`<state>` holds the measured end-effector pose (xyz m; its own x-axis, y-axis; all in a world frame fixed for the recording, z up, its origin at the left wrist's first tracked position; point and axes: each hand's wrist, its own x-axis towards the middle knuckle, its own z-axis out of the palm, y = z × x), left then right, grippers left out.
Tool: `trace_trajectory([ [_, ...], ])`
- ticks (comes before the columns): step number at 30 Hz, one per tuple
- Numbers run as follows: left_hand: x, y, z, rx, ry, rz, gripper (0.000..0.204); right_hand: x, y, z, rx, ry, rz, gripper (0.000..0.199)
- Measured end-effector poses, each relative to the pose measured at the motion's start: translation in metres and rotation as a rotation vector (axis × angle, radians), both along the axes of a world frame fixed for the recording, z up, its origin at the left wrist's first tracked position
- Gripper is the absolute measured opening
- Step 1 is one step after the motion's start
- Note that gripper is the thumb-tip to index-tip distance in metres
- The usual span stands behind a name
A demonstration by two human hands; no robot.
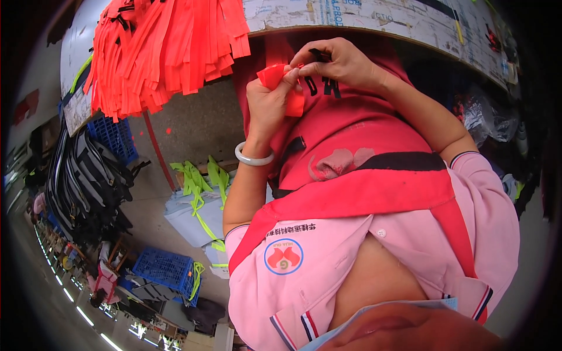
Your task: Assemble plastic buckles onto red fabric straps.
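Note:
In front of my red apron (357,134), both hands meet on one bright orange-red fabric strip (294,104). My left hand (269,105), with a white bangle (253,155) at its wrist, pinches the strip between thumb and fingers; a folded part sticks up above the thumb and an end hangs below. The fingertips of my right hand (345,63) are closed at the strip's edge, touching the left thumb. A small black piece (320,55) lies within the curl of the right fingers; its kind is unclear. What the fingertips press together is partly hidden.
A thick bunch of similar orange-red strips (167,52) drapes over the edge of the worktable (363,14). Black straps (88,181) hang at the left. On the floor are a blue crate (164,269) and pale sheets with lime-green strips (196,213). Clear plastic (489,120) lies at right.

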<state>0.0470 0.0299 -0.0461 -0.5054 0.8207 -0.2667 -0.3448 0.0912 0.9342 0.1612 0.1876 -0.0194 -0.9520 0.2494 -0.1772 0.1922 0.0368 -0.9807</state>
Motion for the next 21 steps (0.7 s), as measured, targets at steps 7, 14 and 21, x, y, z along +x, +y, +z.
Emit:
trace_trajectory([
  [7,-0.009,-0.005,0.018,-0.016,-0.129,-0.089,0.021,0.003,-0.001,0.014,-0.143,-0.073,-0.096,0.018],
  [14,-0.002,-0.004,0.012,0.026,0.087,-0.020,0.014,0.006,-0.010,0.005,-0.143,-0.155,-0.177,0.020],
  [21,0.003,-0.006,0.017,0.014,0.208,-0.021,0.012,0.006,-0.016,0.004,-0.195,-0.107,-0.200,0.021],
])
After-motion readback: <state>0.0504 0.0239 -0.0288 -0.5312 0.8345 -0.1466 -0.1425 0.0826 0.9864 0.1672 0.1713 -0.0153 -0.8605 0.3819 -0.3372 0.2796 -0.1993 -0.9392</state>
